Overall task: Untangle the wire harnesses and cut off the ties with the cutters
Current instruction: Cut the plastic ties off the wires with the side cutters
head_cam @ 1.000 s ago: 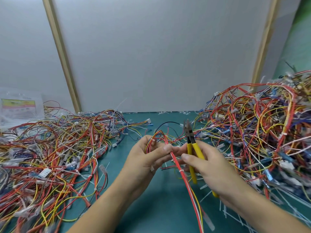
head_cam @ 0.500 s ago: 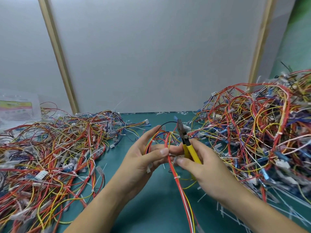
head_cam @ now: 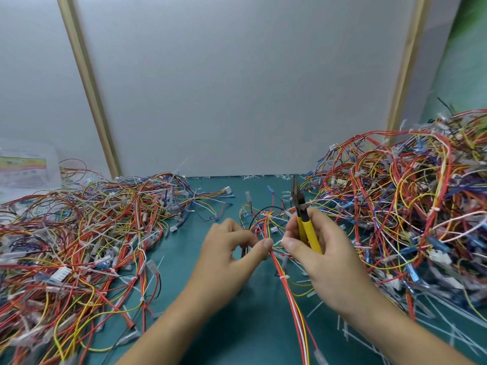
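A red, yellow and white wire harness (head_cam: 295, 304) runs from between my hands down toward me, with a white tie (head_cam: 284, 277) round it below my fingers. My left hand (head_cam: 226, 256) pinches the harness's upper loops between thumb and fingers. My right hand (head_cam: 316, 254) grips yellow-handled cutters (head_cam: 303, 219), jaws pointing up and away, and its thumb tip touches the same wires beside my left thumb.
A big tangle of harnesses (head_cam: 411, 206) is heaped on the right, a flatter spread (head_cam: 79, 238) lies on the left. Cut white ties (head_cam: 350, 330) litter the green mat (head_cam: 237, 330) at the lower right. A grey wall panel stands behind; a printed bag (head_cam: 23, 169) sits far left.
Both hands have moved slightly apart and lower, the left thumb now meeting the right thumb on the wires. The cutters stand more upright.
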